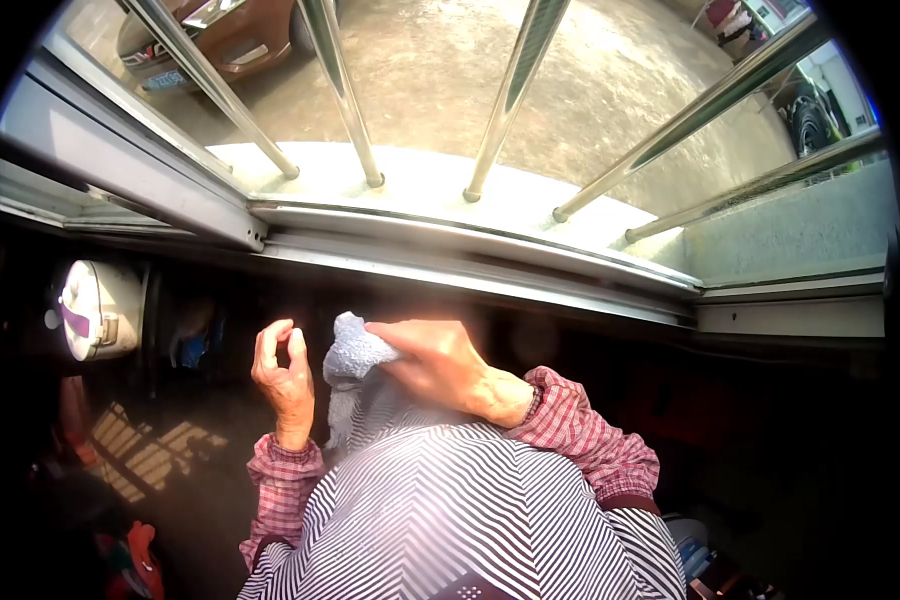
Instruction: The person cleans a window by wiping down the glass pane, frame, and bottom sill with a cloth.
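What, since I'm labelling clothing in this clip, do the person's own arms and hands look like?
The left hand and right hand are gloveless. Both forearms wear red-and-white checked sleeves, gathered at the wrists. A dark maroon band edges the right one's upper end, above which the black-and-white striped top shows.

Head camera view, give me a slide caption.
Right hand holding a pale cloth by a barred window, left hand half-curled alongside.

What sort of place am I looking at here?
Probably a room in a home: a window frame with metal bars beyond, a car outside, and what looks like a rice cooker indoors.
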### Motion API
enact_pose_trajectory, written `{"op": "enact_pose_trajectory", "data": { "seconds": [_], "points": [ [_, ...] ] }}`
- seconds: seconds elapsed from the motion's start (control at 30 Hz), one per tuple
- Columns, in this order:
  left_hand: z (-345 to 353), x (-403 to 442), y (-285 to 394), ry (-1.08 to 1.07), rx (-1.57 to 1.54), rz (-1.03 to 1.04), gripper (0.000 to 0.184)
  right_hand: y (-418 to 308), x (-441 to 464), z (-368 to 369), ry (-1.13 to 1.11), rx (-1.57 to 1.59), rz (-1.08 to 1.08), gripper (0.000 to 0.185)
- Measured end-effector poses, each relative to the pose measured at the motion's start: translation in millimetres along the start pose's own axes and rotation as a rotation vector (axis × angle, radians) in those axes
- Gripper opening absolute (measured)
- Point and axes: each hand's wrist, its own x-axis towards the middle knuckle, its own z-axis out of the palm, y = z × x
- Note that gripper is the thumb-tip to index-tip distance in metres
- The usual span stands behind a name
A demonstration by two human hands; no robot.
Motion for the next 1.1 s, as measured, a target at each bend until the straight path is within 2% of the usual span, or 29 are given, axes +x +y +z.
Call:
{"op": "enact_pose_trajectory", "data": {
  "seconds": [0.07, 0.1, 0.17, 0.23, 0.3, 0.4, 0.53, 0.67, 0.8, 0.93, 1.0, 1.1],
  "points": [
    [0, 7, 6, -0.023, -0.040, 0.019, 0.014, -6, -14, -35, 0.118, 0.001, 0.015, 0.046],
    [2, 10, 14, -0.043, -0.053, 0.053, 0.014, -13, -27, -54, 0.097, 0.003, 0.222, 0.044],
    [14, 11, 26, -0.084, -0.062, 0.126, 0.016, -29, -49, -88, 0.243, 0.003, 0.351, 0.043],
    [30, 8, 36, -0.127, -0.130, 0.190, 0.017, -29, -80, -108, 0.494, 0.057, 0.525, 0.036],
    [43, 6, 45, -0.139, -0.131, 0.286, 0.018, -33, -99, -128, 0.708, 0.074, 0.565, 0.033],
    [55, 12, 57, -0.107, -0.097, 0.384, 0.022, -29, -119, -153, 0.853, -0.042, 0.543, 0.033],
    [55, 36, 64, -0.031, 0.261, 0.516, 0.016, -20, -118, -159, 0.736, -0.490, 0.433, 0.036],
    [59, 57, 55, -0.108, 0.366, 0.588, 0.014, 1, -101, -148, 0.580, -0.748, 0.285, 0.042],
    [63, 61, 56, -0.206, 0.398, 0.660, 0.015, 11, -74, -130, 0.466, -0.729, 0.153, 0.040],
    [67, 54, 70, -0.322, 0.290, 0.649, 0.013, 13, -49, -115, 0.383, -0.697, 0.090, 0.042],
    [67, 52, 72, -0.295, 0.223, 0.623, 0.010, 15, -40, -109, 0.338, -0.654, 0.080, 0.043],
    [43, 54, 65, -0.061, 0.093, 0.566, 0.017, 19, -32, -101, 0.285, -0.585, 0.073, 0.046]
  ]
}}
